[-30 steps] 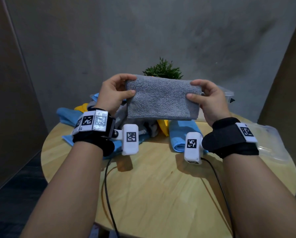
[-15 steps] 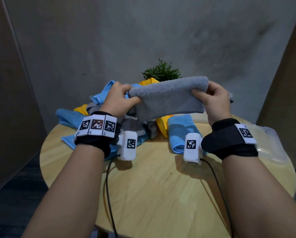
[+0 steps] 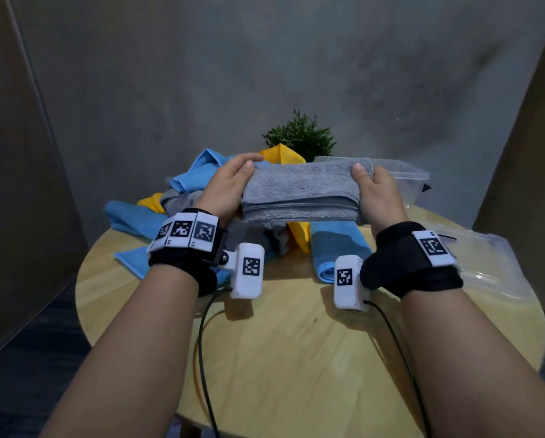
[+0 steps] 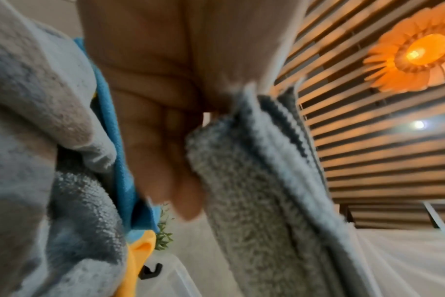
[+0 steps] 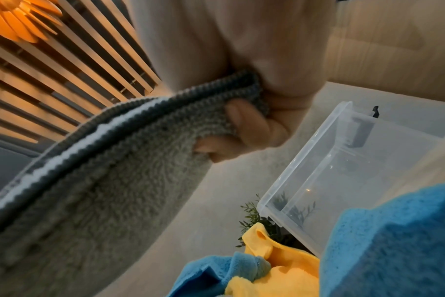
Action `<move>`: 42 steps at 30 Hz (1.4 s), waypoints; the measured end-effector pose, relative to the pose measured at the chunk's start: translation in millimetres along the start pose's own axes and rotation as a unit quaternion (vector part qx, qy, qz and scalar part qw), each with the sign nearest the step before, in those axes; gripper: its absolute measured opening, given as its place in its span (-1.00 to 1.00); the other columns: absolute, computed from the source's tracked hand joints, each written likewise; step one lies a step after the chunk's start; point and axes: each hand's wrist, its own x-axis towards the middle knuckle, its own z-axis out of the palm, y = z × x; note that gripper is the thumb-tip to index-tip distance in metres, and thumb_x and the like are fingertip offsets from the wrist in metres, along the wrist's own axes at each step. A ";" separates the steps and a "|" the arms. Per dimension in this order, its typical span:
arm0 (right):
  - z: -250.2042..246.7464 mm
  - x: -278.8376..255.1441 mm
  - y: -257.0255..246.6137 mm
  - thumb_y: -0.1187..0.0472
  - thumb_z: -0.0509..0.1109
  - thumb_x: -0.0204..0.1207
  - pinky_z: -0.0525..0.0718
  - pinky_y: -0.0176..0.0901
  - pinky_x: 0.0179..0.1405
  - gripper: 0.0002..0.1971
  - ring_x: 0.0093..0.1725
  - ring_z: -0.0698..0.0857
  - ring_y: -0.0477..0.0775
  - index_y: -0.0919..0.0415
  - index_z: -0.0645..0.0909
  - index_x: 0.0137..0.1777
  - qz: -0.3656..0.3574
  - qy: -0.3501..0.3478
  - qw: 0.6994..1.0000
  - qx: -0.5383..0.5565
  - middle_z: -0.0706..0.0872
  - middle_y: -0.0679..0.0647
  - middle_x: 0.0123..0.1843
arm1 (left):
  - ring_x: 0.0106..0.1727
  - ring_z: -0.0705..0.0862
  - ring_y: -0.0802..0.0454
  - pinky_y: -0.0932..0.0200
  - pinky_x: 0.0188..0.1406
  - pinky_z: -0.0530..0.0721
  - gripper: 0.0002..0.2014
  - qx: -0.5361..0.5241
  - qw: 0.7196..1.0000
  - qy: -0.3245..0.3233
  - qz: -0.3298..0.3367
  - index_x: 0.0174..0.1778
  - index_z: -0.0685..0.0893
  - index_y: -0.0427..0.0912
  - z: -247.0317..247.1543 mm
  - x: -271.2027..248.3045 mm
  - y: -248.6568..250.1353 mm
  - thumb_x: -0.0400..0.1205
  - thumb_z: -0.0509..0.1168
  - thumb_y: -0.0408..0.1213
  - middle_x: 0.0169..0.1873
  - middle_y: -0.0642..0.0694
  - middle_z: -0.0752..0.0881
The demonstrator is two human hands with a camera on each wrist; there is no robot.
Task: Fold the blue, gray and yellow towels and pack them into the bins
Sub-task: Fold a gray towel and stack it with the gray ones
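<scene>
Gray towel [image 3: 299, 191], folded to a thick band, held in the air above the bench [image 3: 296, 358]; long axis across, left to right, level. Left hand [image 3: 226, 188] gripped one short end, thumb on top; fingers [image 4: 181, 191] curled under, seen in the left wrist view. Right hand [image 3: 378, 197] gripped the other short end, fingers [image 5: 244, 120] likewise wrapped beneath the hem. Neither hand free.

Clear bin [image 3: 400, 178], open, stood beyond and to the right of the towel, just behind the right hand; judged the nearer hand for lowering the band in. Nothing visible inside it in the right wrist view. Coming move judged a short carry forward and rightward, then down; long axis probably wanting a turn to suit the bin's length, though the bin's full outline not shown.

Heap of loose towels [image 3: 201, 188], blue, yellow and gray, lay below and left of the held towel. Rolled blue towel [image 3: 337, 251] lay on the bench directly beneath, clear of the carry. Small green plant [image 3: 299, 137] stood behind the heap, beside the bin's near-left corner; possible snag if swung wide. Clear plastic piece [image 3: 486, 267], perhaps a lid or second bin, lay at the bench's right edge.
</scene>
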 end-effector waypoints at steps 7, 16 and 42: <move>7.9 -5.9 -10.1 0.05 0.28 0.64 0.60 -0.18 -0.53 -0.64 -0.02 0.70 0.21 -0.01 0.29 0.37 0.105 -0.046 0.990 0.079 0.59 0.23 0.22 | 0.43 0.35 0.17 0.22 0.44 0.29 -0.44 0.221 0.971 -0.047 0.084 0.44 0.46 -0.02 10.5 -11.7 16.5 0.55 0.36 0.06 0.43 -0.03 0.44; 8.5 -19.3 -33.0 -0.22 0.15 0.62 0.77 -0.04 -0.28 -0.42 -0.17 0.79 0.19 0.17 0.40 0.49 0.103 -0.197 0.925 0.308 0.66 0.25 0.10 | 0.19 0.59 0.26 0.35 0.29 0.50 -0.55 0.060 0.984 -0.123 0.113 0.39 0.49 -0.17 37.6 -15.2 18.7 0.58 0.26 -0.12 0.21 -0.01 0.63; -16.7 -10.5 -37.5 0.60 0.08 0.53 0.57 -0.29 -0.32 -0.64 -0.29 0.62 -0.05 0.23 0.63 -0.18 -0.035 -0.056 0.948 0.312 0.70 0.09 -0.21 | -0.30 0.57 0.09 0.03 -0.13 0.53 -0.87 -0.064 0.986 0.134 0.073 -0.24 0.60 -0.06 -4.9 5.3 11.7 0.63 0.29 -0.27 -0.40 0.03 0.65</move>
